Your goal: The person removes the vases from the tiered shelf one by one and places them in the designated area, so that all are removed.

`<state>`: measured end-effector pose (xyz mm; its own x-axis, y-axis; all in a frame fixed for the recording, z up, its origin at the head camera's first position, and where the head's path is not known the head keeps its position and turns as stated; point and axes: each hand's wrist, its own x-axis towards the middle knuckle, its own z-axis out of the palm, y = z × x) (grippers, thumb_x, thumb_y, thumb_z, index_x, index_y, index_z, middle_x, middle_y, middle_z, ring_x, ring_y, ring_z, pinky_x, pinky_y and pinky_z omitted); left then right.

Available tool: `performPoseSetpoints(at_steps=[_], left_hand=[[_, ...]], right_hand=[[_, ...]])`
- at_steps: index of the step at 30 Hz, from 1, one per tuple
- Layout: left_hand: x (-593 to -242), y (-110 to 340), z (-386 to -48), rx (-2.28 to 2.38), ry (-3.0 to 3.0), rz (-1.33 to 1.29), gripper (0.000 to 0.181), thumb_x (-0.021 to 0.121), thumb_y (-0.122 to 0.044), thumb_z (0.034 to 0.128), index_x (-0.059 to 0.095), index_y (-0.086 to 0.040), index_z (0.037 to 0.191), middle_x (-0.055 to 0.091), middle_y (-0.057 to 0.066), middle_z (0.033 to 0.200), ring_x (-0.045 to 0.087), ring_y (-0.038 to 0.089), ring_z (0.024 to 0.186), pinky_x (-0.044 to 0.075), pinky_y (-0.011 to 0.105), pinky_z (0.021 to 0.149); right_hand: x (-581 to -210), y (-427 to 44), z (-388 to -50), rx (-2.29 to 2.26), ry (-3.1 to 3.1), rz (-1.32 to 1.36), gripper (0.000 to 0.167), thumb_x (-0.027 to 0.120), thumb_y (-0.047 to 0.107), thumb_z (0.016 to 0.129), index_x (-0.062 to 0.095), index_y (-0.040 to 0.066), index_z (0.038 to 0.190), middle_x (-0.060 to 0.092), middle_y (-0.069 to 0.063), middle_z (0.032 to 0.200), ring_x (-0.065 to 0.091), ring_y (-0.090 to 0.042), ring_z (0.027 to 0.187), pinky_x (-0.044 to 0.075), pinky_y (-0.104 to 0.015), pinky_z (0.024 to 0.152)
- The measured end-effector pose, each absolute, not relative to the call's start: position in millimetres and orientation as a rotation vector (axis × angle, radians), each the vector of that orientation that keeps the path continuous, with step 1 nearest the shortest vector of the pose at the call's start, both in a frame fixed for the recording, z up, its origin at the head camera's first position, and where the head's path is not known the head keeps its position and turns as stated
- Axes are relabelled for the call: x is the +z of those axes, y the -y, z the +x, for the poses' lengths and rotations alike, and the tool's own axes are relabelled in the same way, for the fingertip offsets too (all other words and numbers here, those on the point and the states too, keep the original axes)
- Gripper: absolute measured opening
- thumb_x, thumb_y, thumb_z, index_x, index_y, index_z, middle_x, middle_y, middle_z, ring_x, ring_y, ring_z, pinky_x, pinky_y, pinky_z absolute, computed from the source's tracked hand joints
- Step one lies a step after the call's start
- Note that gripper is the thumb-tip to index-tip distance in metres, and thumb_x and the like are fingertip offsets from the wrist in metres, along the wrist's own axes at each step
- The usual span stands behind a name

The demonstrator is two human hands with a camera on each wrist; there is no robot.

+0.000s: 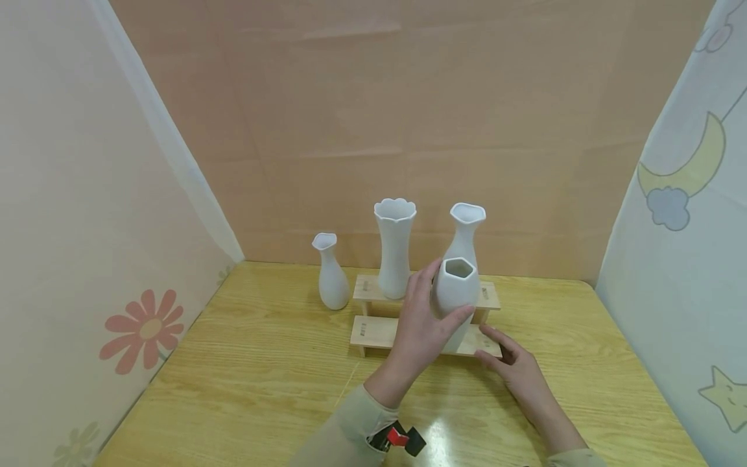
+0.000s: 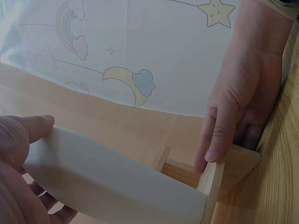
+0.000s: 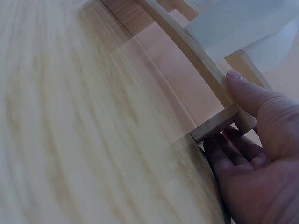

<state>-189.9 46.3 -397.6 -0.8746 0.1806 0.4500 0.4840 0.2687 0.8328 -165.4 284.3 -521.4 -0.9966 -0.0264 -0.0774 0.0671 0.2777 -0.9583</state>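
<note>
— How do the person's hands lie?
— The left hand is wrapped round the white five-sided vase, thumb across its near side; the right hand pinches the right end of the two-step wooden stand

— Which way does that vase point?
— Mouth up, its long axis close to vertical, its base at the right part of the stand's lower step

— What about the surface and the room?
— A wood-grain table bears the stand; a peach cloth hangs along the far side, a flower-printed cloth on the left, a moon-printed cloth on the right

— Anything else near, or in the way?
— The scalloped vase stands left on the upper step; right of it, the wavy-mouthed vase is partly hidden behind the gripped one; the small vase stands on the table, just left of the stand
</note>
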Motion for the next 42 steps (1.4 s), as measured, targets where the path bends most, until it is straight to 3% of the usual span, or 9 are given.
performPoseSetpoints(at_steps=[14,19,21,23,25,29,35,39,42], left_hand=[[-396,-47,-188,-1.63,2.227,-0.624,0.087,0.093,-0.025,0.0934,0.046,-0.023,0.167,0.056,0.002,0.146,0.059,0.019,0.126,0.057,0.05,0.101],[-398,-47,-188,-1.623,2.218,-0.629,0.087,0.094,-0.024,0.0926,0.047,-0.02,0.166,0.056,0.003,0.147,0.059,0.019,0.127,0.058,0.049,0.102],[-398,-46,-188,-1.625,2.22,-0.625,0.087,0.094,-0.024,0.0923,0.048,-0.019,0.166,0.056,0.003,0.147,0.059,0.018,0.127,0.058,0.048,0.102],[-397,-44,-187,-1.634,2.226,-0.619,0.086,0.094,-0.025,0.0923,0.049,-0.021,0.165,0.056,0.002,0.148,0.059,0.017,0.126,0.058,0.047,0.101],[-396,-42,-186,-1.647,2.231,-0.615,0.086,0.094,-0.025,0.0923,0.049,-0.024,0.165,0.056,0.0,0.147,0.059,0.017,0.126,0.058,0.046,0.101],[-392,-34,-183,-1.673,2.226,-0.612,0.085,0.095,-0.025,0.0915,0.05,-0.026,0.164,0.057,-0.001,0.146,0.061,0.018,0.125,0.057,0.046,0.101],[-387,-17,-180,-1.663,2.204,-0.633,0.085,0.095,-0.025,0.0908,0.051,-0.024,0.164,0.056,0.0,0.15,0.062,0.02,0.128,0.057,0.046,0.104],[-383,-3,-178,-1.674,2.183,-0.651,0.084,0.096,-0.024,0.0904,0.052,-0.024,0.163,0.057,0.0,0.149,0.061,0.021,0.131,0.056,0.048,0.107],[-381,9,-176,-1.701,2.177,-0.647,0.084,0.096,-0.022,0.0897,0.054,-0.027,0.162,0.057,-0.002,0.148,0.061,0.02,0.131,0.055,0.048,0.108]], right_hand=[[-520,-285,-165,-1.841,-2.459,0.028,0.077,0.076,0.043,0.106,0.043,0.018,0.171,0.027,-0.007,0.18,0.016,-0.041,0.167,0.042,-0.007,0.1],[-521,-284,-164,-1.81,-2.474,0.04,0.077,0.075,0.045,0.106,0.043,0.02,0.171,0.027,-0.007,0.181,0.017,-0.043,0.166,0.04,-0.04,0.122],[-522,-284,-164,-1.816,-2.464,0.04,0.077,0.076,0.045,0.106,0.043,0.02,0.171,0.025,-0.008,0.181,0.016,-0.045,0.166,0.034,-0.055,0.125],[-522,-283,-164,-1.823,-2.458,0.039,0.077,0.076,0.044,0.106,0.043,0.02,0.171,0.025,-0.009,0.181,0.016,-0.045,0.166,0.032,-0.06,0.125],[-522,-283,-164,-1.822,-2.463,0.045,0.077,0.076,0.045,0.105,0.044,0.021,0.171,0.025,-0.008,0.181,0.017,-0.043,0.166,0.035,-0.055,0.125],[-522,-284,-165,-1.816,-2.469,0.055,0.078,0.077,0.045,0.105,0.044,0.021,0.171,0.028,-0.005,0.18,0.019,-0.039,0.166,0.043,-0.031,0.117],[-521,-284,-165,-1.833,-2.444,0.067,0.079,0.078,0.045,0.104,0.043,0.022,0.171,0.028,-0.002,0.18,0.017,-0.038,0.167,0.042,-0.012,0.107],[-521,-284,-165,-1.867,-2.416,0.069,0.079,0.079,0.043,0.104,0.043,0.02,0.171,0.027,-0.004,0.18,0.016,-0.038,0.167,0.041,-0.005,0.099],[-520,-284,-165,-1.86,-2.415,0.071,0.08,0.079,0.044,0.104,0.043,0.02,0.172,0.026,-0.005,0.181,0.015,-0.039,0.167,0.045,-0.015,0.109]])
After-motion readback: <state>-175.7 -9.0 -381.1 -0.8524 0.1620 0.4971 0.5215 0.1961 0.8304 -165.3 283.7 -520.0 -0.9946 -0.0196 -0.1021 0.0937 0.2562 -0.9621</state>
